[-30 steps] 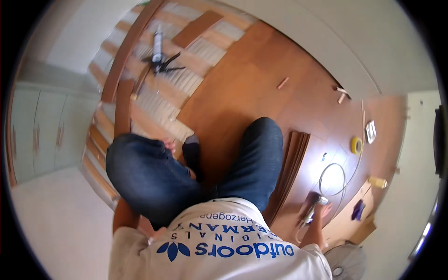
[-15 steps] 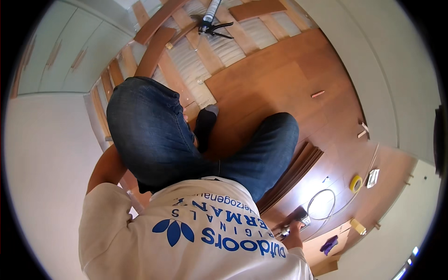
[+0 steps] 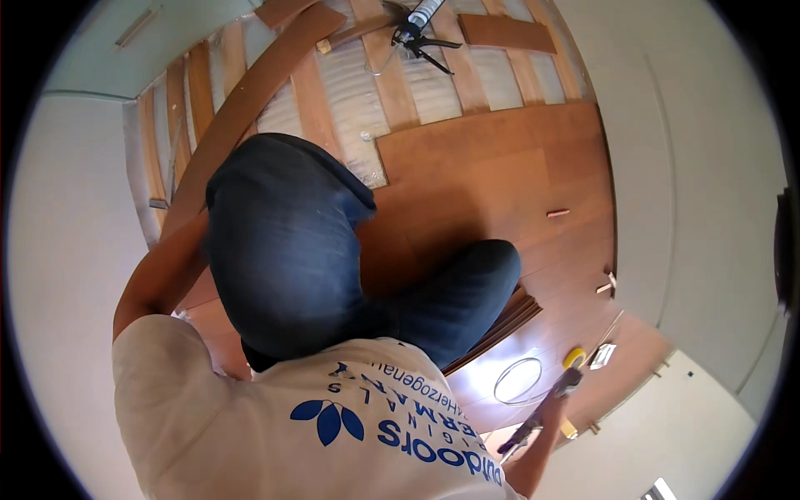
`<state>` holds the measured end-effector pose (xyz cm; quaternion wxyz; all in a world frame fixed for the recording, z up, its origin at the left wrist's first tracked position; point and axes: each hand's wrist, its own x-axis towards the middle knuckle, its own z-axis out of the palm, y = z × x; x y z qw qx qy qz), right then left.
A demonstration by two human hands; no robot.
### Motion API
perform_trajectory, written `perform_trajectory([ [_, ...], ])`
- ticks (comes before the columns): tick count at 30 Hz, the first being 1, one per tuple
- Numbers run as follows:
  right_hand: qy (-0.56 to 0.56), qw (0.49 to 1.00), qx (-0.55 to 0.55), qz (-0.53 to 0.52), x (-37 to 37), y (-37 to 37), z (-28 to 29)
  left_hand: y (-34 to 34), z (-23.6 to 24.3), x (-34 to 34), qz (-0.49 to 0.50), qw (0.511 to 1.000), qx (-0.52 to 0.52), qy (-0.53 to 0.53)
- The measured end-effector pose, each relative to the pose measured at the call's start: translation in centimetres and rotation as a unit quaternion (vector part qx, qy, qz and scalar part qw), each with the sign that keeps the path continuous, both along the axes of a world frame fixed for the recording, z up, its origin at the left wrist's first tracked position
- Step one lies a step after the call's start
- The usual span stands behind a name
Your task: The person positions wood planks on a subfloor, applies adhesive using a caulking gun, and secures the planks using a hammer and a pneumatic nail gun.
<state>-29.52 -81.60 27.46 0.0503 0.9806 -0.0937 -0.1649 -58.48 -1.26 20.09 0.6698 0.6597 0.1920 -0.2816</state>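
Low on the right, my right hand (image 3: 555, 404) is closed around a dark, elongated hand tool (image 3: 569, 381); its exact kind is not clear. The tool is lifted over the floor close to a yellow roll of tape (image 3: 574, 358) and a loop of thin hose or cable (image 3: 518, 381). My left forearm (image 3: 179, 262) reaches forward beside my bent left knee, and the hand is hidden behind it. A long brown floorboard (image 3: 218, 146) lies slantwise across the wooden battens (image 3: 392, 96) near that arm; whether the hand touches it cannot be seen.
A caulking gun (image 3: 412, 35) lies on the battens ahead, beside a short board (image 3: 508, 33). Laid brown flooring (image 3: 467, 158) carries a red marker-like stick (image 3: 557, 213). Stacked boards (image 3: 500, 329) lie right of my leg, small wood pieces (image 3: 611, 283) by the right wall (image 3: 667, 167).
My right hand has moved outward and forward with the dark tool, up from the floor. My left arm has shifted forward and outward, and more of the long floorboard shows.
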Motion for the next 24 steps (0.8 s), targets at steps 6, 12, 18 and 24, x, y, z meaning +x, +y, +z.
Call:
perform_trajectory([
  [6,0.027,0.926,0.345,0.151,10.6,33.8,14.7,4.1,-9.2,7.6,-0.065,0.985,0.116,-0.108],
  [12,0.287,0.850,0.405,0.179,11.9,64.1,14.5,3.5,-21.7,14.5,-0.067,0.744,0.538,-0.391],
  [18,0.433,0.784,0.440,0.060,10.1,73.8,2.2,1.2,-22.8,16.0,-0.104,0.712,0.614,-0.325],
  [24,0.470,0.801,0.370,-0.009,9.2,77.6,-5.9,2.3,-21.7,15.6,-0.074,0.764,0.547,-0.335],
])
